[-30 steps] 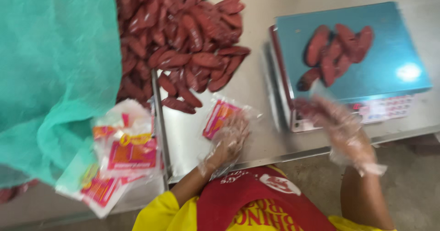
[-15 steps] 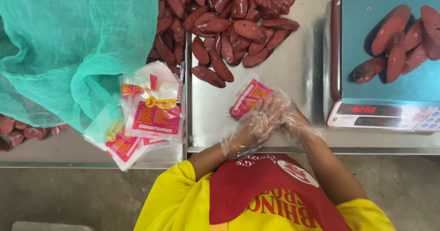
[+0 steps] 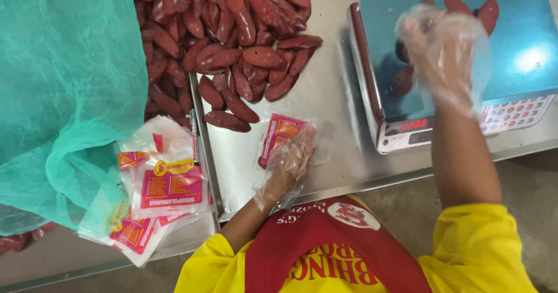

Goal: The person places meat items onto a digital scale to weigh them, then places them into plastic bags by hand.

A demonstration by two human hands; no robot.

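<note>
Your left hand [image 3: 289, 164], in a clear plastic glove, lies on the steel counter [image 3: 331, 101] with its fingers [image 3: 302, 139] closed on the lower edge of a small pink printed pouch [image 3: 278, 135]. The pouch lies flat on the counter, extending away from the fingertips toward the sausage pile [image 3: 232, 37]. The nearest sausages lie just beyond the pouch, apart from it.

Your right hand [image 3: 444, 52], also gloved, hangs over the blue pan of the scale [image 3: 523, 31]. Its fingers [image 3: 415, 34] are loosely curled; whether they grip a sausage cannot be told. Dark red sausages [image 3: 476, 8] lie on the pan under and beyond those fingers, partly hidden by the hand.

To the outer side of your left hand, a stack of empty pouches [image 3: 165, 182] lies across the counter seam, partly covered by green netting [image 3: 58, 84].
</note>
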